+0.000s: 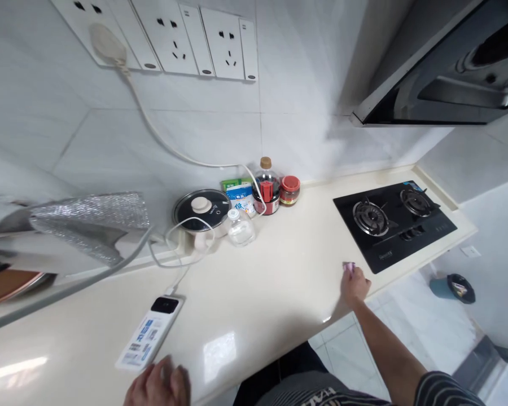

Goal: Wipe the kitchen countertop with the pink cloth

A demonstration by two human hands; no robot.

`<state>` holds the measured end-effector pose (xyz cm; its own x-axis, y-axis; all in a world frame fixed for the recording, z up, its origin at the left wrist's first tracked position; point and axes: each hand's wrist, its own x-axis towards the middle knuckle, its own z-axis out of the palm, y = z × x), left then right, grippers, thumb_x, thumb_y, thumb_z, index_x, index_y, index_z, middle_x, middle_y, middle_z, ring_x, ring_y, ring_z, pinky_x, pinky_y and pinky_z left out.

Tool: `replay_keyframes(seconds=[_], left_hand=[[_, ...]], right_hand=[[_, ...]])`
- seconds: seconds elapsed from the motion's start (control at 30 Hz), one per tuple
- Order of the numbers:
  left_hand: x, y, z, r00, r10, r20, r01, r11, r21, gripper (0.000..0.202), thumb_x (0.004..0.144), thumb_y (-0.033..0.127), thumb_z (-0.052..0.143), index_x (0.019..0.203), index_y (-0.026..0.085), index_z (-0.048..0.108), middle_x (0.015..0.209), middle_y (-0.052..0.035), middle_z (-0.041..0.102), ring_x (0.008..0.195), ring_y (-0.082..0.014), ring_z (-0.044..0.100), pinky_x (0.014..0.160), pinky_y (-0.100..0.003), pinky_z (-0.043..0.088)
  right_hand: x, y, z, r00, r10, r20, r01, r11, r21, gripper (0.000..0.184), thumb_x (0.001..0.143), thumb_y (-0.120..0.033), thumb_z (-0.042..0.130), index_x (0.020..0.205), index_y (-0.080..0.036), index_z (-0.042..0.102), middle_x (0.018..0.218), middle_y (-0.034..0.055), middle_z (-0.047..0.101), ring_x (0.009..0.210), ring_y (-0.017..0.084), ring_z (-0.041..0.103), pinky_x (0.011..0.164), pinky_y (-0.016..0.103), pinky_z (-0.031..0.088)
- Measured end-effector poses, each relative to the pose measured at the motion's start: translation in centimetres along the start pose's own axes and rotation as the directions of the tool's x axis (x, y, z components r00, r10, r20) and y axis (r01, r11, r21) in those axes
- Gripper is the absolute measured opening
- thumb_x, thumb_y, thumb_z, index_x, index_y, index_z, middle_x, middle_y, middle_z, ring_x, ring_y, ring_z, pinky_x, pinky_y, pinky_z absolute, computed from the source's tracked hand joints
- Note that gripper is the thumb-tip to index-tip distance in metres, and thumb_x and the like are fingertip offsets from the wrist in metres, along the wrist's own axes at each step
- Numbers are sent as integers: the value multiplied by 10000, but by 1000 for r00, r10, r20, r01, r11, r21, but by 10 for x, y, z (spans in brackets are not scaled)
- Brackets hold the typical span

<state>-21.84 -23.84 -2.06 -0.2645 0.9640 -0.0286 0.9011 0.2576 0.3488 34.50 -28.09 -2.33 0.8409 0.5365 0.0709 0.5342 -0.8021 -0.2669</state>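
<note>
My right hand (355,286) is closed on a small crumpled pink-purple thing (349,267), which may be a cloth; most of it is hidden in the fingers. It is down on the cream countertop (288,270), just left of the black gas stove (395,223). At the bottom edge of the view, my left hand (157,384) rests on the counter, loosely bent, with thumb and fingers apart and nothing visible in it. Just beyond those fingers lies a white power bank (150,332) with a dark display and a cable plugged in.
Along the wall stand a lidded electric pot (202,210), a clear bottle (240,228), a blue-white packet (241,197), a dark sauce bottle (266,189) and a red-lidded jar (289,190). A white cord (169,148) hangs from the socket. The range hood (444,73) juts out above the stove.
</note>
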Motion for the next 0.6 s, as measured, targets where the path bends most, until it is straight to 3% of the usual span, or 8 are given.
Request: replay_keyframes(seconds=[0.1,0.2,0.3,0.37,0.4,0.47,0.53,0.6], left_hand=[[-2,4,-1,1000,9,-30,-9,1000,-3,547,876,429,484,1395,262,530,1447,-145,512,1353,-353,406,1061,-581,287],[-5,11,-3,999,2,-48,-2,1000,3,554,850,376,507,1393,269,530,1444,-142,517,1334,-357,414,1040,-578,292],[-8,16,-5,998,8,-65,-7,1000,12,544,846,352,496,1381,261,540,1447,-144,511,1329,-349,415,1038,-570,287],[-9,19,-7,997,15,-76,-13,1000,18,547,836,337,500,1375,251,548,1435,-148,519,1324,-350,416,1038,-570,282],[-9,19,-7,997,15,-76,-14,1000,21,550,829,329,504,1371,249,553,1426,-149,525,1321,-352,416,1037,-571,279],[-10,20,-8,997,15,-73,-13,1000,24,539,828,324,506,1358,243,562,1417,-150,534,1325,-353,417,1043,-573,273],[-11,20,-8,996,19,-83,-18,1000,13,497,858,345,482,1331,222,573,1428,-159,534,1350,-348,415,1062,-572,268],[-12,20,-7,994,28,-107,-28,1000,-2,459,897,375,445,1300,205,583,1443,-168,532,1381,-338,412,1090,-568,259]], right_hand=[[-69,-43,12,947,-313,77,305,947,98,279,1022,-381,467,996,-208,684,947,75,737,869,218,623,837,356,301],[-145,-75,28,778,-612,143,571,784,245,163,998,-356,558,1019,-252,681,954,38,740,913,213,615,855,348,304],[-193,-83,33,640,-749,169,682,656,324,169,951,-379,655,1067,-259,682,994,32,741,967,223,616,893,353,306],[-195,-72,28,606,-773,188,704,631,327,172,948,-370,660,1077,-260,689,1010,34,743,985,221,618,908,351,308],[-187,-62,22,621,-756,205,692,652,311,154,953,-355,649,1063,-257,696,993,33,744,973,213,620,905,347,311],[-155,-35,7,734,-632,248,591,775,226,127,957,-326,625,1005,-245,709,936,29,740,922,194,624,881,333,318],[-113,-3,-13,898,-352,262,347,935,68,141,929,-348,643,937,-225,712,913,34,733,885,184,625,856,321,323],[-72,27,-32,960,-184,209,192,981,-18,225,964,-362,558,980,-190,703,929,71,729,848,200,622,849,347,319]])
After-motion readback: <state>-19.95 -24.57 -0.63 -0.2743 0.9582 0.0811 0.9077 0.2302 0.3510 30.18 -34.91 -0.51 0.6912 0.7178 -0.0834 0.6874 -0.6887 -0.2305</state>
